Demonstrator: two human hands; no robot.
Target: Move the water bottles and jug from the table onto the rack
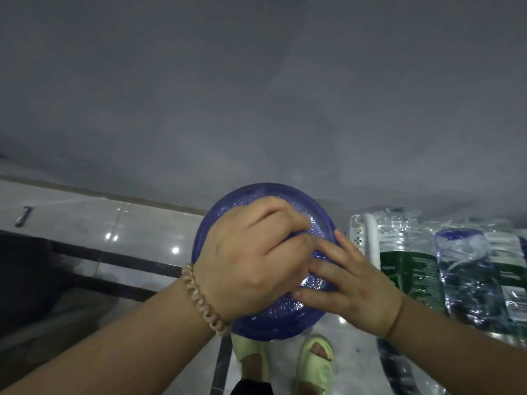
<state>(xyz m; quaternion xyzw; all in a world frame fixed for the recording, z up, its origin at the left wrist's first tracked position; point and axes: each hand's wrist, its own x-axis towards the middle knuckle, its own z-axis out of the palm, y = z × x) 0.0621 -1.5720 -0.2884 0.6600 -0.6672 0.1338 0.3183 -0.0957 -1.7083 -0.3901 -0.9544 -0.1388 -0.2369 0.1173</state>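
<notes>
Above the tiled floor [137,229], left grip [251,260] curls closed over the blue jug [273,317] top; right grip [356,289] lies spread against its side

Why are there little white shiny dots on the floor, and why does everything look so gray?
In the head view, the dots are lamp glare on the glossy floor tiles; the light is dim, so the wall looks flat gray; the blue jug sparkles under both hands.
</notes>
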